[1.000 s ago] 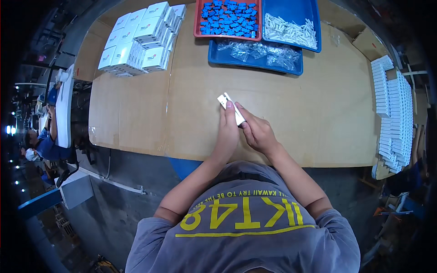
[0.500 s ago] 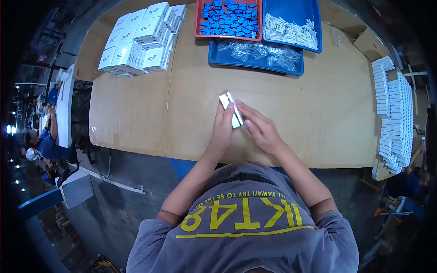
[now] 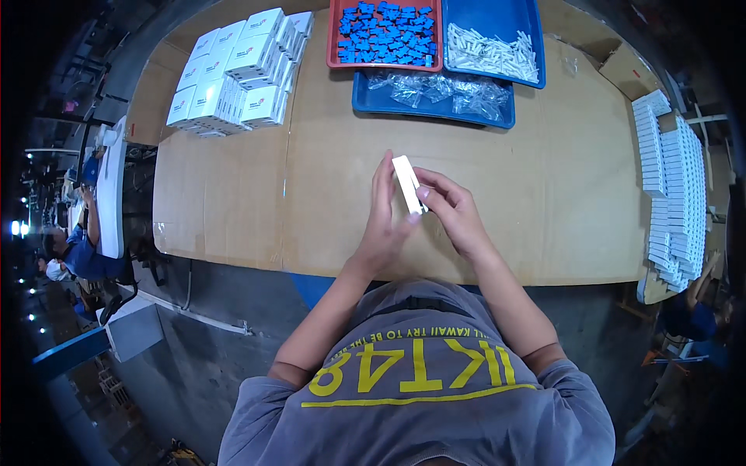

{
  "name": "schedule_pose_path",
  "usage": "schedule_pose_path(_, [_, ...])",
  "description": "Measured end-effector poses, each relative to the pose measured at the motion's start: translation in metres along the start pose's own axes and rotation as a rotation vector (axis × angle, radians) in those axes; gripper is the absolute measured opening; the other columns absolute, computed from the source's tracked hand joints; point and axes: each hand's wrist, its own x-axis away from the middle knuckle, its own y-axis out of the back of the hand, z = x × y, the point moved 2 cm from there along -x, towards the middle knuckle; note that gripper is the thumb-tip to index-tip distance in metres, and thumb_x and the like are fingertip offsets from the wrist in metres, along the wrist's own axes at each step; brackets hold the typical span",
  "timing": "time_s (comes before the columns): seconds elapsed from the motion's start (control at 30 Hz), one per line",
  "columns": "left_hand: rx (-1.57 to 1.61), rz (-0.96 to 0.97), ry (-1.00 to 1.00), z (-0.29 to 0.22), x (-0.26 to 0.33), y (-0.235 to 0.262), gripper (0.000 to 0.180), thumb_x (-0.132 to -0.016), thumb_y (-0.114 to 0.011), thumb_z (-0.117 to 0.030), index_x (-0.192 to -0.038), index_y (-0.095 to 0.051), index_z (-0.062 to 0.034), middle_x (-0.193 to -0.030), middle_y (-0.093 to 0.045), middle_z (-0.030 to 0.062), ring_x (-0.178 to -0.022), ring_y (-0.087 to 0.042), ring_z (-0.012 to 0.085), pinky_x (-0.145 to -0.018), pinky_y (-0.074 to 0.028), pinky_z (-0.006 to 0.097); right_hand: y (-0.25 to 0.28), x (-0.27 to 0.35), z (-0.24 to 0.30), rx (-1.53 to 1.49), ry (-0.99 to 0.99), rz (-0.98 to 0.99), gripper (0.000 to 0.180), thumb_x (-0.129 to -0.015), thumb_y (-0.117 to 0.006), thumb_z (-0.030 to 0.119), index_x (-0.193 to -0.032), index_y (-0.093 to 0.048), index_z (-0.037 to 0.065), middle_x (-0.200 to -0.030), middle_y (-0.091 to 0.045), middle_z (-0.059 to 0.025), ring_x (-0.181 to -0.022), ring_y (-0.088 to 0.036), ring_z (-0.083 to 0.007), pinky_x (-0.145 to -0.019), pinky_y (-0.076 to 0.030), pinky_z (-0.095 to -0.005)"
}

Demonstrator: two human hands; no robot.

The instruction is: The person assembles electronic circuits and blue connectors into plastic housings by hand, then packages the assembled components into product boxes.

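Note:
Over the middle of the table, a slim white rectangular piece (image 3: 405,179) is held at a slant, its upper end leaning left. My right hand (image 3: 460,219) grips it, the thumb on its right side and the fingers partly hidden behind. My left hand (image 3: 380,229) is just left of the piece, its fingers stretched out and its thumb near the lower end. Whether that thumb touches the piece, I cannot tell.
At the back stand a red tray (image 3: 329,48) of blue parts, a blue tray (image 3: 542,54) of white sticks, and a lower blue tray (image 3: 359,105) with clear plastic bags. White boxes (image 3: 214,101) are stacked back left; rows of white pieces (image 3: 684,194) line the right edge.
The white piece has passed from my left hand's grip into my right and turned to show a plain white face. My left fingers have straightened beside it.

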Motion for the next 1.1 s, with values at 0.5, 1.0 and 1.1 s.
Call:
schedule_pose_path(0.5, [0.614,-0.385,0.247,0.004,0.002,-0.006,0.074,-0.112,-0.020,-0.061,-0.165,-0.024,-0.0086,-0.144,-0.052,0.0162,-0.133,-0.051,0.0261,-0.115,-0.040,0.041,-0.049,0.020,-0.006,0.592,0.568,-0.155,0.050,-0.096,-0.075,0.011,-0.141,-0.061,-0.006,-0.147,-0.059,-0.0277,-0.135,-0.061,-0.0374,-0.108,-0.052,-0.0395])
schedule_pose_path(1.0, [0.649,-0.419,0.267,-0.006,0.009,-0.012,0.072,-0.112,-0.023,-0.060,-0.162,-0.029,-0.0080,-0.143,-0.053,0.0173,-0.133,-0.051,0.0261,-0.117,-0.037,0.040,-0.052,0.025,-0.022,0.663,0.721,-0.193,0.044,-0.102,-0.066,0.015,-0.135,-0.061,-0.013,-0.134,-0.063,-0.0348,-0.124,-0.066,-0.0450,-0.098,-0.058,-0.0434])
schedule_pose_path(1.1, [0.674,-0.410,0.286,-0.001,0.010,-0.012,0.070,-0.113,-0.022,-0.058,-0.162,-0.030,-0.0075,-0.143,-0.053,0.0173,-0.133,-0.050,0.0258,-0.117,-0.037,0.040,-0.050,0.025,-0.024,0.668,0.664,-0.182,0.042,-0.102,-0.065,0.015,-0.133,-0.062,-0.013,-0.131,-0.065,-0.0346,-0.122,-0.067,-0.0449,-0.096,-0.059,-0.0433])
